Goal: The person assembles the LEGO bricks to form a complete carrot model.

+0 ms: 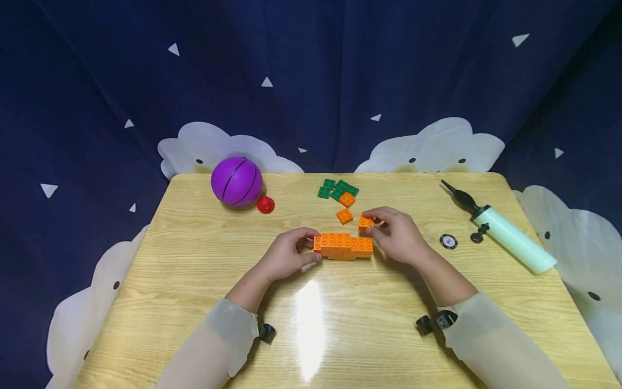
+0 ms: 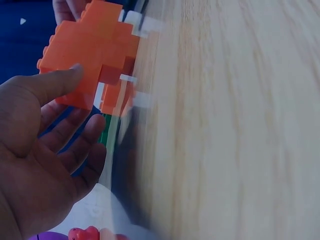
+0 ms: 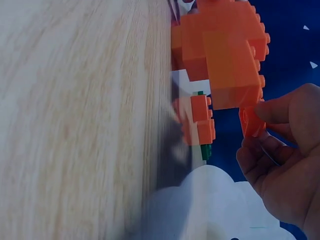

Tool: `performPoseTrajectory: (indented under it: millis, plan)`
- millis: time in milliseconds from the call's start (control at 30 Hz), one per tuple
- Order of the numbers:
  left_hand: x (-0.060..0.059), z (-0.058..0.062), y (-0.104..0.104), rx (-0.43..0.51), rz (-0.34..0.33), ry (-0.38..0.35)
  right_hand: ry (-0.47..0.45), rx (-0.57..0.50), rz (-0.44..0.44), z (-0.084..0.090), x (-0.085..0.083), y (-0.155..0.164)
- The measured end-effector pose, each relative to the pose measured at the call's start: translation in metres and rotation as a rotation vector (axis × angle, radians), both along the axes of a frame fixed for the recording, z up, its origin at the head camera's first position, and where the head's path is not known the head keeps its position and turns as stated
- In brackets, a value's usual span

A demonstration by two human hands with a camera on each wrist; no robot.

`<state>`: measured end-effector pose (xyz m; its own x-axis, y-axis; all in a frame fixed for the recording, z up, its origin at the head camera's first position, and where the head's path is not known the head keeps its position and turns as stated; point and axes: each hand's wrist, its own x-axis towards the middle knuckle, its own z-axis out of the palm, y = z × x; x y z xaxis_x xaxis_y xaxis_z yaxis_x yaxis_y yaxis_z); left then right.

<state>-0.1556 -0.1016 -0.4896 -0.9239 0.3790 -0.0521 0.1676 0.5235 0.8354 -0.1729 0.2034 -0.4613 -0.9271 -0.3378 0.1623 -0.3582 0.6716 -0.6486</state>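
Observation:
A long stack of orange bricks (image 1: pixel 343 246) lies on the wooden table (image 1: pixel 194 281) at its middle. My left hand (image 1: pixel 286 258) grips the stack's left end, thumb on its near side (image 2: pixel 60 80). Just behind the stack's right end, my right hand (image 1: pixel 396 233) pinches a small orange brick (image 1: pixel 366 222) between thumb and fingers; the right wrist view shows this brick (image 3: pixel 251 121) close beside the stack (image 3: pixel 225 55). Two loose orange bricks (image 1: pixel 346 208) lie behind, and several green flat pieces (image 1: pixel 337 189) lie farther back.
A purple ball (image 1: pixel 236 181) and a red cap (image 1: pixel 265 205) sit at the back left. A pale green hand pump (image 1: pixel 505 231) lies at the right, with a small black disc (image 1: pixel 448 241) and a black fitting (image 1: pixel 478 233) near it. Dark blue cloth surrounds the table.

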Motion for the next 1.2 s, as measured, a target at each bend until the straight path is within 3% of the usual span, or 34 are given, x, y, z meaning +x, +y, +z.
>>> performPoseTrajectory:
  millis: [533, 1200]
  plan:
    - [0.001, 0.0, 0.001, 0.026, 0.009, -0.005, 0.012, -0.058, 0.038, 0.01, 0.026, -0.005]
    - [0.001, 0.001, 0.002, 0.035, 0.007, -0.017, 0.027, -0.041, 0.081, 0.008, 0.04, -0.012]
